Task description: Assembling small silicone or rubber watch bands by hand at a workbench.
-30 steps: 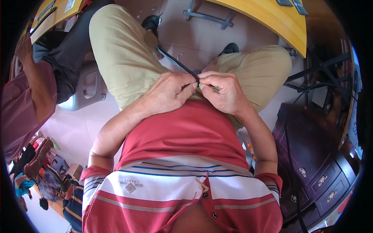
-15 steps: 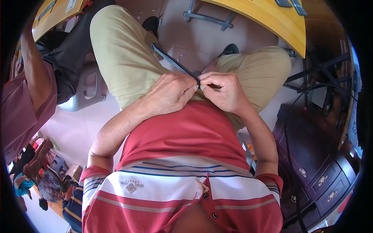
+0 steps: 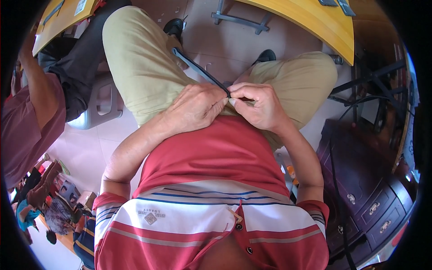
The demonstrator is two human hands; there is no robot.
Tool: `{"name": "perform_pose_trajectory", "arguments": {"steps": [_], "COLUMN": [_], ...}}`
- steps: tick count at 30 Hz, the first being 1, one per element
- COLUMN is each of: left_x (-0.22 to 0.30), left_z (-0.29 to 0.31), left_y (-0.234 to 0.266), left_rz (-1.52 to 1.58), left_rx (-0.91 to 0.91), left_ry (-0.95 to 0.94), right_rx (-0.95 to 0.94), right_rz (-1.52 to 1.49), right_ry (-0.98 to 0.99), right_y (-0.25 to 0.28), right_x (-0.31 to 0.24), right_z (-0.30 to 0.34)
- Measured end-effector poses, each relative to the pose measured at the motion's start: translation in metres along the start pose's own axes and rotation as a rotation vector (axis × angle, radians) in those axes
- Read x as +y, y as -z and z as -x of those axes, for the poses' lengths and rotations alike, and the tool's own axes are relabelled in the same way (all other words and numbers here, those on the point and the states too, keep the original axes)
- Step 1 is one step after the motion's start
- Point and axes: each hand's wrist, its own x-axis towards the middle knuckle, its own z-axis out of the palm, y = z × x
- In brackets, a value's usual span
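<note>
A narrow blue-grey strip with a black edge slants from over my lap toward the far left, its far end free above the gap between my knees. Its near end sits between the fingertips of both hands. My left hand is closed, back upward, pinching that end. Close against it, my right hand pinches the same end between thumb and forefinger, with the other fingers curled. The fingertips almost touch, and what exactly lies between them is too small to make out.
A yellow table stands ahead, with dark strips on it. At the left, a seated person is on a grey plastic stool by another yellow table. A dark drawer cabinet stands at the right.
The strip's far end has shifted slightly to the left and away. Both hands keep their pinch in nearly the same spot.
</note>
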Motion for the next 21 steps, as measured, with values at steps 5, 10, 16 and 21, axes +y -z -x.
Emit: {"name": "perform_pose_trajectory", "arguments": {"steps": [5,10,16,21], "left_x": [0.001,0.001,0.002,0.001], "left_z": [-0.001,-0.001,0.000,0.001], "left_y": [0.001,0.000,0.000,0.000], "left_rz": [-0.055,-0.061,-0.027,0.007], "left_rx": [0.019,0.023,0.049,0.084], "left_ry": [-0.021,-0.026,-0.029,-0.042], "right_rx": [0.044,0.007,0.033,0.066], "right_rz": [0.020,-0.111,-0.173,-0.262], "right_ry": [0.053,-0.006,-0.005,-0.012], "right_y": [-0.004,-0.003,-0.006,-0.008], "right_x": [0.001,0.012,0.014,0.016], "right_z": [-0.002,-0.001,0.002,0.002]}}
